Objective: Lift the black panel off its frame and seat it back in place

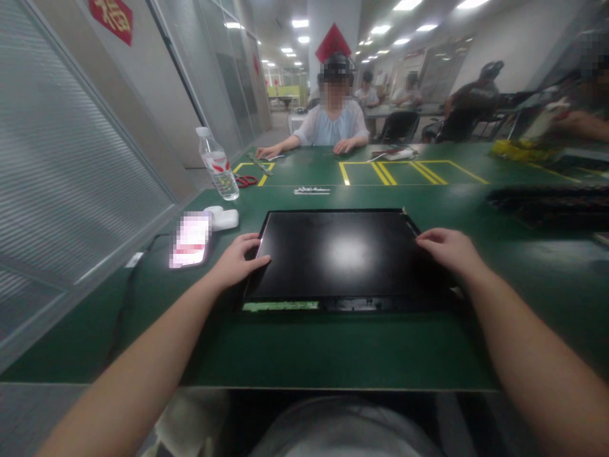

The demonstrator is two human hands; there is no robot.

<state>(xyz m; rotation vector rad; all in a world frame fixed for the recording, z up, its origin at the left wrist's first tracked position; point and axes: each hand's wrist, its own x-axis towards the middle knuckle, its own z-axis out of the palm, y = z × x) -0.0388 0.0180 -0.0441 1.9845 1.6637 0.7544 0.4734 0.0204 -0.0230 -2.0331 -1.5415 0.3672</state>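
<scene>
A black LCD screen panel (304, 266) lies in front of me on the green table, with a bright reflection on its glossy face. Along its near edge runs a green circuit board strip (280, 306). My left hand (238, 259) grips the panel's left edge, the thumb resting on the face and the fingers at the outer side. At the upper part of the right edge, my right hand (450, 249) holds the panel in a pinch, its fingertips partly hidden. Whether the panel is lifted off the table I cannot tell.
Left of the panel are a lit phone (190, 241), a white earbud case (224, 219), a water bottle (219, 166) and red-handled scissors (246, 181). Yellow tape (345, 172) marks the far table. A person (333, 124) sits opposite; dark parts (547, 206) lie at right.
</scene>
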